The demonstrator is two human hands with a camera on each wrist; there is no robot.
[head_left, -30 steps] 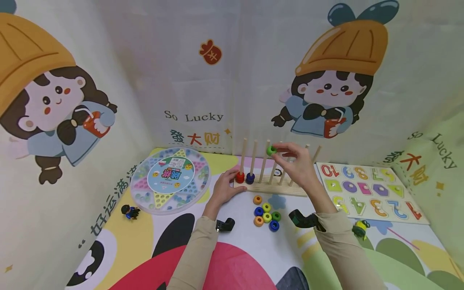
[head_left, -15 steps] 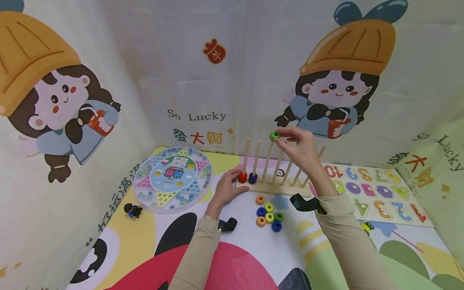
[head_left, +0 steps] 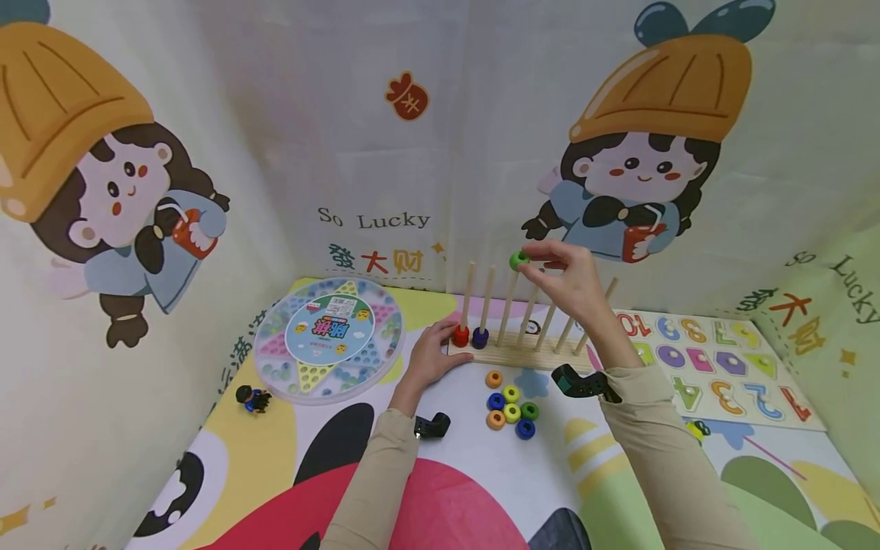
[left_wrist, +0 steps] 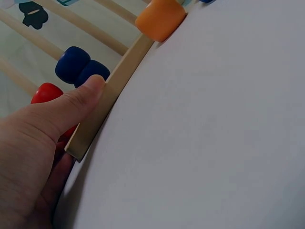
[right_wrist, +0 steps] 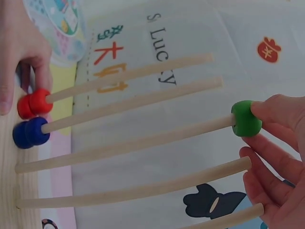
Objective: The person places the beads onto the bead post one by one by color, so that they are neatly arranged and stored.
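A wooden base (head_left: 525, 356) carries several upright pegs. A red bead (head_left: 460, 335) sits at the foot of the first peg and a dark blue bead (head_left: 480, 337) at the foot of the second. My right hand (head_left: 567, 284) pinches a green bead (head_left: 519, 260) at the top of the third peg (right_wrist: 128, 143); in the right wrist view the green bead (right_wrist: 246, 119) is on the peg's tip. My left hand (head_left: 429, 357) grips the base's left end, its thumb (left_wrist: 71, 102) on the front edge of the base (left_wrist: 107, 102).
Several loose beads (head_left: 510, 404), orange, blue, yellow and green, lie on the mat in front of the base. A round marble board (head_left: 328, 339) lies to the left, a number puzzle board (head_left: 715, 368) to the right. Small toy figures (head_left: 250, 399) lie at both sides.
My right hand raised the green bead from partway up the pegs to the tip of the third peg. The left hand stayed on the base.
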